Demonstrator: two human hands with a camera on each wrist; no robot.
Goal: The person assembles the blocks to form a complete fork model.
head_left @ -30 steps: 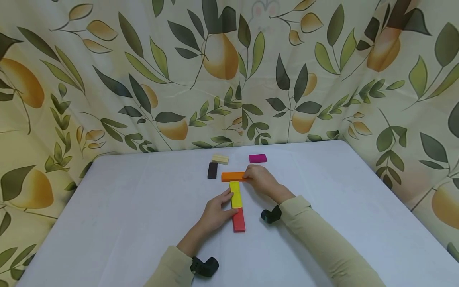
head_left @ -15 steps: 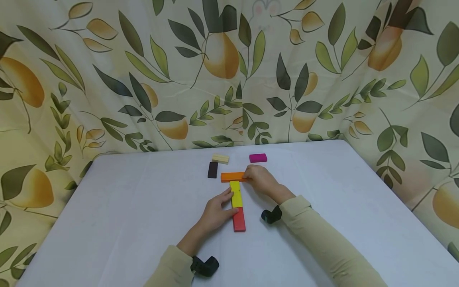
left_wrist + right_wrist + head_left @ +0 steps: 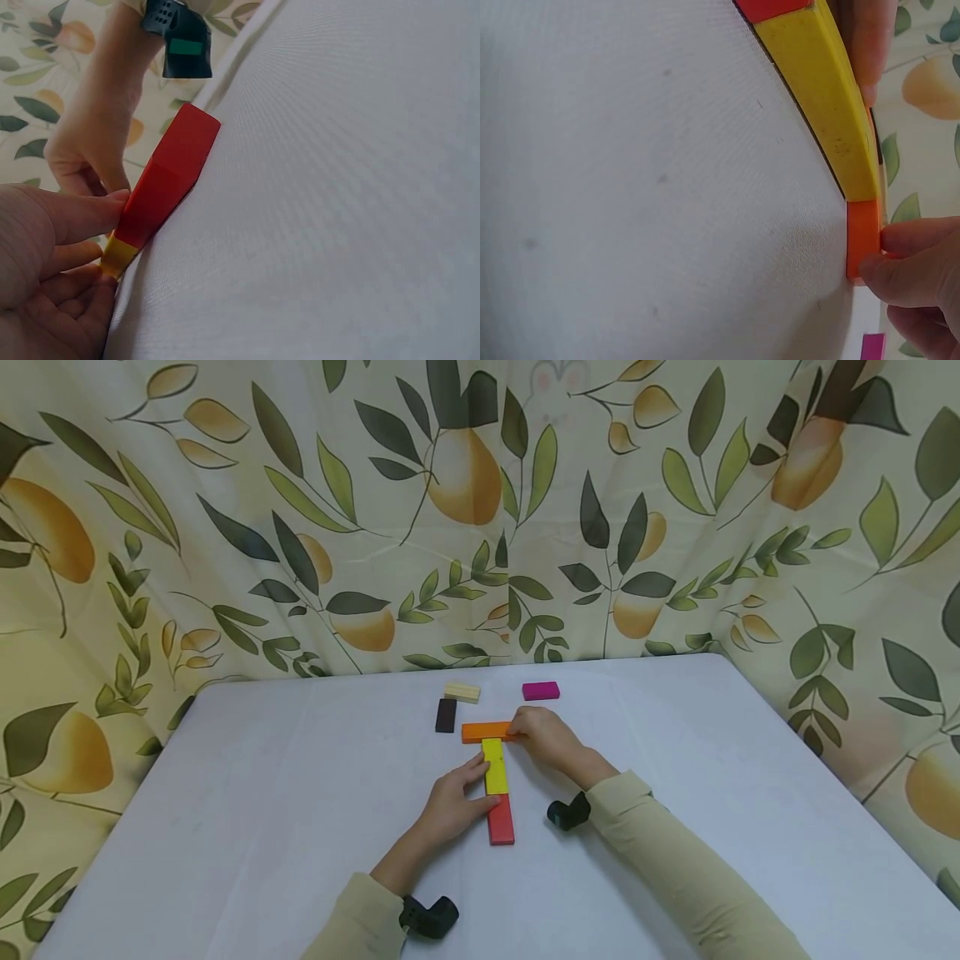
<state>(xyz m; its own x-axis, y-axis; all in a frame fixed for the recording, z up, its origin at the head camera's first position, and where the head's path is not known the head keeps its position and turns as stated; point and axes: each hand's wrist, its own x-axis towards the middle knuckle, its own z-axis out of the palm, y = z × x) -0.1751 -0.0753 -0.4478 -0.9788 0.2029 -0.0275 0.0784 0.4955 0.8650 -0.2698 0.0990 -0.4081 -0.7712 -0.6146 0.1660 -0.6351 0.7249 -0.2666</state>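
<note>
Alignment looks like the step in hand: we hold the orange block (image 3: 483, 732) crosswise against the 12 o'clock end of the yellow block (image 3: 496, 774), whose 6 o'clock end meets the red block (image 3: 502, 822). Next, we judge, the move calls for easing the grip without nudging that join. Our right hand (image 3: 547, 737), at 2 o'clock from the yellow block, pinches the orange block's 3 o'clock end between thumb and fingers. Our left hand (image 3: 447, 810), at 8 o'clock, grasps nothing; its thumb touches the red block, its fingers the yellow one's 9 o'clock side.
</note>
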